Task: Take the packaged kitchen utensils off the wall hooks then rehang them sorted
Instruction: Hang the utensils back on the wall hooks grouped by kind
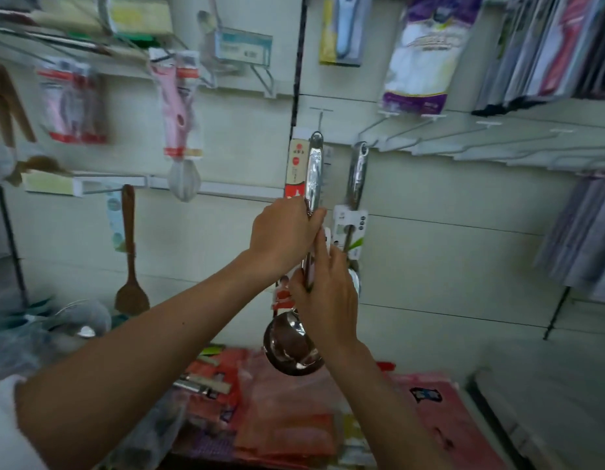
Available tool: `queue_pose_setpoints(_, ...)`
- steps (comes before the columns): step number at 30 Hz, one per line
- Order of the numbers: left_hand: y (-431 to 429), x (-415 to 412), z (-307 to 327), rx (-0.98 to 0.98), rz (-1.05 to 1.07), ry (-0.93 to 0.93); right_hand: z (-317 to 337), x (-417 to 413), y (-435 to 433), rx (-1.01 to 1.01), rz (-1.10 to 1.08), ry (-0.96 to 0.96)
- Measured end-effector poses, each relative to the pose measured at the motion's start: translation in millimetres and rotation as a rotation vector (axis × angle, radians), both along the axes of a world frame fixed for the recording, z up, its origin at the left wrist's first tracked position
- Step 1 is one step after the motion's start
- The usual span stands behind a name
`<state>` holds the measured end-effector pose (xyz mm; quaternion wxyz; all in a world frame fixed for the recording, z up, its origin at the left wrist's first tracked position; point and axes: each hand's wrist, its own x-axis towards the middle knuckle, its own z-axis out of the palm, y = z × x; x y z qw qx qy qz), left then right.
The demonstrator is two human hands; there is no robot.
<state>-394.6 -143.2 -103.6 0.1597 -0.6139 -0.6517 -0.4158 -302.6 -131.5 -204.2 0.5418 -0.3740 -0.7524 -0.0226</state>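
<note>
Right hand point(324, 296) fingers point(323, 256) hold ladle point(290, 347) shaft; left hand point(287, 232) grips handle above.

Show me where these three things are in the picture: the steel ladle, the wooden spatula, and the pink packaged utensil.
steel ladle point(291, 349), head view, on its round bowl.
wooden spatula point(131, 296), head view, on its flat blade.
pink packaged utensil point(175, 103), head view, on its pink handle.
</note>
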Motion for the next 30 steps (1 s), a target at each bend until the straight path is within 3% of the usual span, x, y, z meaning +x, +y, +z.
queue_pose_setpoints(13,60.7,67.4,18.1,0.078,-0.146,0.019,10.1,58.0,58.5,0.047,-0.120,0.069)
queue_pose_setpoints(30,138.3,69.8,2.5,0.012,-0.149,-0.061,2.1,66.2,125.5,-0.012,-0.117,0.011)
